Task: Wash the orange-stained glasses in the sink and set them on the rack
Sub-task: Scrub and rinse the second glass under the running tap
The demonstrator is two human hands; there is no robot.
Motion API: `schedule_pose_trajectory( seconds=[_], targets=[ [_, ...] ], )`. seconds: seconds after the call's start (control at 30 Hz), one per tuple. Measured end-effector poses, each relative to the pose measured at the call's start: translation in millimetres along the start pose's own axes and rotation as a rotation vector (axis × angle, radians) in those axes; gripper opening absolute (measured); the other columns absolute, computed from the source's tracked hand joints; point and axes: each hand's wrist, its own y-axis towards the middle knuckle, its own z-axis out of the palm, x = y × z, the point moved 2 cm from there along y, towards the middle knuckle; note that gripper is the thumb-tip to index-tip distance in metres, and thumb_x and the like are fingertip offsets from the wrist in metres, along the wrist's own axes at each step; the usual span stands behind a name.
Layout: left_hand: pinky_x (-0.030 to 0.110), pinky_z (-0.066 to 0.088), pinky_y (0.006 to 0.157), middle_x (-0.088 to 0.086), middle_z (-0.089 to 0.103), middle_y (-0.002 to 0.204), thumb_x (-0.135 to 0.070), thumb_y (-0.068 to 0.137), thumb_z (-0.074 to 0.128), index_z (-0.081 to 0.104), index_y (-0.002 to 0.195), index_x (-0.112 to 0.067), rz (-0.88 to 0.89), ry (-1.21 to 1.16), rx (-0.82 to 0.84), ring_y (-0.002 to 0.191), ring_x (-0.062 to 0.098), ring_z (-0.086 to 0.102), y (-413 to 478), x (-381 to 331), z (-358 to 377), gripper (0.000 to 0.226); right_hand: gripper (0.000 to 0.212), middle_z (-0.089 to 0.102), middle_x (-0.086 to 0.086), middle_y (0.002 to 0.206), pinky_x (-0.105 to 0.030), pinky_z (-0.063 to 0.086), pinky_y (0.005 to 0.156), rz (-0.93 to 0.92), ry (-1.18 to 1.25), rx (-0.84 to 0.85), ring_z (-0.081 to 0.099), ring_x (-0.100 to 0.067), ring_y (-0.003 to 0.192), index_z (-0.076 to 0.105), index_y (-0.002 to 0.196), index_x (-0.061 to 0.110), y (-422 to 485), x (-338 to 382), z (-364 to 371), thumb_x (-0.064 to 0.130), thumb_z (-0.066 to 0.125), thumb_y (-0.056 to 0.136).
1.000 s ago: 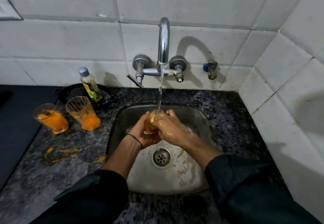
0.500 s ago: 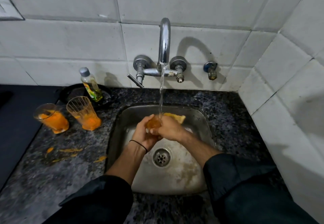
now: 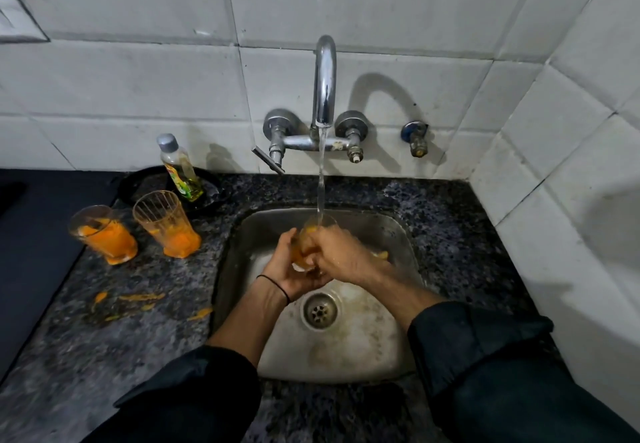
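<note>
I hold an orange-stained glass (image 3: 311,234) over the steel sink (image 3: 398,234), mouth up under the running stream from the tap (image 3: 325,82). My left hand (image 3: 289,269) cups its lower part and my right hand (image 3: 337,252) wraps its side. Most of the glass is hidden by my fingers. Two more orange-stained glasses stand on the counter left of the sink: one (image 3: 104,234) further left and one (image 3: 166,224) nearer the sink. No rack is in view.
A small oil bottle (image 3: 178,169) stands on a black plate (image 3: 138,183) behind the glasses. Orange smears (image 3: 138,299) lie on the granite counter. A dark surface (image 3: 34,234) lies at far left. Tiled walls close in behind and at right. The drain (image 3: 320,311) is below my hands.
The glass has been turned upright so its rim now shows under the stream. My right hand has shifted from covering the top to the side.
</note>
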Motion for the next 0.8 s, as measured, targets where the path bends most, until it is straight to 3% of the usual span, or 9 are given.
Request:
schedule_pose_trajectory(
  seconds=[0.1,0.17,0.27,0.33,0.4,0.5,0.63,0.73,0.8],
  targets=[
    [0.034,0.048,0.077,0.012,0.065,0.097,-0.049,0.089,0.052,0.075,0.095,-0.010,0.001,0.036,0.012,0.082,0.020,0.054,2.4,-0.7,2.9,0.045,0.021,0.064,0.008,0.105,-0.035,0.035,0.099,-0.149,-0.248,0.032,0.057,-0.014,0.102,0.061,0.090,0.033,-4.4,5.4,-5.4,0.014,0.065,0.083],
    [0.039,0.049,0.087,0.015,0.065,0.111,-0.039,0.090,0.050,0.069,0.109,-0.010,0.070,-0.003,0.030,0.094,0.024,0.062,3.2,0.2,3.2,0.040,0.018,0.064,0.001,0.113,-0.039,0.040,0.102,-0.066,-0.114,0.041,0.057,-0.018,0.108,0.064,0.103,0.025,-2.8,7.7,-4.5,0.015,0.064,0.088],
    [0.041,0.047,0.086,0.014,0.066,0.098,-0.037,0.093,0.044,0.067,0.100,-0.009,0.069,0.009,0.057,0.091,0.026,0.061,-4.3,-4.9,5.0,0.037,0.009,0.069,0.000,0.103,-0.041,0.051,0.093,0.029,0.119,0.070,0.063,-0.017,0.097,0.069,0.096,0.017,-1.4,8.5,-3.5,0.017,0.067,0.088],
    [0.038,0.045,0.082,0.012,0.062,0.086,-0.046,0.090,0.048,0.069,0.087,-0.009,-0.049,0.079,-0.013,0.083,0.024,0.056,-4.9,-9.3,4.2,0.043,0.011,0.068,0.005,0.096,-0.035,0.049,0.085,-0.055,0.004,0.069,0.062,-0.014,0.090,0.061,0.083,0.026,-4.9,5.7,-11.8,0.017,0.063,0.086],
    [0.036,0.045,0.082,0.013,0.062,0.086,-0.054,0.087,0.055,0.074,0.082,-0.005,-0.119,0.092,-0.056,0.081,0.023,0.052,-6.5,-10.1,6.7,0.052,0.015,0.065,0.006,0.104,-0.033,0.035,0.093,-0.128,-0.172,0.139,0.056,-0.014,0.095,0.052,0.083,0.033,-9.1,8.4,-21.3,0.019,0.055,0.087],
    [0.037,0.049,0.083,0.013,0.064,0.099,-0.041,0.089,0.055,0.070,0.098,-0.009,0.016,0.084,-0.011,0.088,0.023,0.059,-1.2,-6.9,12.6,0.037,0.019,0.064,0.004,0.107,-0.039,0.037,0.097,-0.081,-0.189,0.077,0.056,-0.015,0.099,0.051,0.088,0.033,-5.9,8.2,-17.0,0.015,0.059,0.087],
    [0.035,0.051,0.073,0.011,0.066,0.085,-0.032,0.097,0.046,0.066,0.089,-0.009,0.197,0.014,0.023,0.076,0.021,0.064,1.5,-7.4,13.7,0.030,0.017,0.074,-0.003,0.099,-0.032,0.056,0.084,0.293,0.542,-0.019,0.069,-0.017,0.093,0.072,0.102,0.016,5.1,4.6,0.9,0.014,0.073,0.085],
    [0.036,0.056,0.066,0.022,0.061,0.103,-0.021,0.089,0.061,0.056,0.115,-0.001,0.390,0.028,-0.028,0.079,0.025,0.063,4.0,-12.9,10.8,0.033,0.014,0.076,-0.008,0.092,-0.027,0.056,0.076,0.474,1.204,-0.359,0.070,-0.020,0.087,0.075,0.099,0.008,1.1,7.8,15.5,0.012,0.071,0.087],
    [0.041,0.055,0.069,0.018,0.059,0.105,-0.006,0.082,0.067,0.046,0.124,-0.010,0.553,0.103,-0.048,0.080,0.027,0.063,1.8,-19.3,10.5,0.048,0.027,0.074,-0.010,0.088,-0.030,0.053,0.072,0.659,1.675,-0.494,0.068,-0.022,0.082,0.073,0.098,0.009,-3.5,7.6,28.8,0.034,0.066,0.092]
  ],
)
